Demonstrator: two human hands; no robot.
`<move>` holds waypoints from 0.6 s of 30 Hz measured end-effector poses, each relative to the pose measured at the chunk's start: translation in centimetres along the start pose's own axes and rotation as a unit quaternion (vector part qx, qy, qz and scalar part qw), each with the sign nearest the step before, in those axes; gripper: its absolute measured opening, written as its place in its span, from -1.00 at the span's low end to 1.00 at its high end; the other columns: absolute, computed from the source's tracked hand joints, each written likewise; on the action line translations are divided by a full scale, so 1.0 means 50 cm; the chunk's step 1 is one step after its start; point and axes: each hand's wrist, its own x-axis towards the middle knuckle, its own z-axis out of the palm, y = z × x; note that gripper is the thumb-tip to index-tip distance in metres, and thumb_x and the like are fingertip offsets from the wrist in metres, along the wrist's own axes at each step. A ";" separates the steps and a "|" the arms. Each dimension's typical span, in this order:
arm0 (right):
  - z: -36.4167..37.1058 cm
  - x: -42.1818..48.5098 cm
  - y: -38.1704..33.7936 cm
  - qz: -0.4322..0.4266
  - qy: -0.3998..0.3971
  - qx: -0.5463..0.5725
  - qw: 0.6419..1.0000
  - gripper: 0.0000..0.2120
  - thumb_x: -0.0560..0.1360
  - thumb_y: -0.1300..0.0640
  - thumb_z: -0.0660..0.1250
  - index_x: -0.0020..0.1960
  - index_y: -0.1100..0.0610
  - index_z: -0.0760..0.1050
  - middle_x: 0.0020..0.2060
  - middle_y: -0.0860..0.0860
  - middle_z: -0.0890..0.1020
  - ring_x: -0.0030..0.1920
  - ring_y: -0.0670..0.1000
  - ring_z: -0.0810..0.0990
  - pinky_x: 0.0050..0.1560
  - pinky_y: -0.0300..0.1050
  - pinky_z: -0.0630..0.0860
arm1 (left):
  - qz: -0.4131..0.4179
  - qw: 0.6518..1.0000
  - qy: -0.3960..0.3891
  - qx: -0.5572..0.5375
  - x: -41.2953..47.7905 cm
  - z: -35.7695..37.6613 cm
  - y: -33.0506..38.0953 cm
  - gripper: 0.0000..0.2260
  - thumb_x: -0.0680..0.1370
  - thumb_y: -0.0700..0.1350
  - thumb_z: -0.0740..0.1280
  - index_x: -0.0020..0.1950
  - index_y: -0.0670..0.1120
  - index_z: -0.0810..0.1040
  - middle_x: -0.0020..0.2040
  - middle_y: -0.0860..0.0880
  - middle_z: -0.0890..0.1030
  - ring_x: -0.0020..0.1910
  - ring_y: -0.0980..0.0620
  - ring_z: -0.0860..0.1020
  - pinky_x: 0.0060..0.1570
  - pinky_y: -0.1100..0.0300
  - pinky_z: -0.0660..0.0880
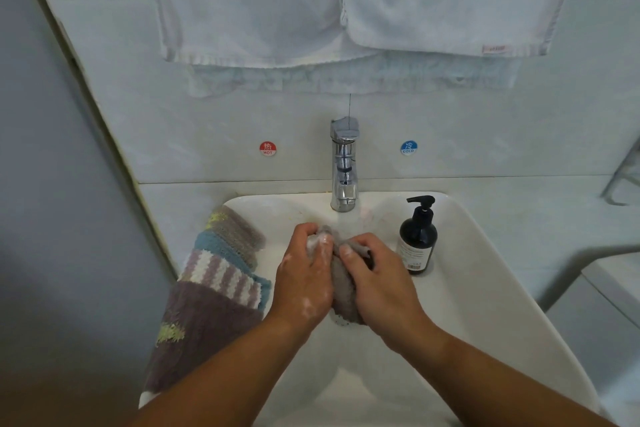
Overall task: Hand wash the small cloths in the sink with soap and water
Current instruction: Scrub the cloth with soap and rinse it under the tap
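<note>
A person stands at a white sink [485,253], seen from above through a head-worn camera. Both hands meet over the middle of the basin, bunching a small grey cloth [343,291] between them. The left hand [304,274] curls its fingers round the cloth's upper left part, and the right hand [377,277] pinches and grips its right side; white suds cling to the fingers and knuckles, which suggests a scrubbing step with soap already applied. The cloth is held just below the chrome tap [343,163], probably to keep it in the running water, though the stream is only faintly visible. More striped cloths [214,284] lie draped over the sink's left rim, likely waiting their turn. A dark pump bottle of soap [418,239] stands on the right of the sink, within easy reach. White towels [346,0] hang on the wall above.
</note>
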 end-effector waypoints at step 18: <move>-0.011 0.019 0.010 0.024 0.035 -0.057 0.997 -0.87 0.68 0.03 0.23 -0.04 -0.03 0.49 -0.23 -0.12 0.62 -0.25 -0.12 0.62 -0.32 -0.30 0.52 | 0.036 0.998 -0.028 0.048 -0.061 0.029 0.038 -0.87 0.71 -0.14 0.13 0.16 0.07 0.40 -0.07 0.10 0.56 -0.14 0.15 0.57 -0.29 0.39 0.54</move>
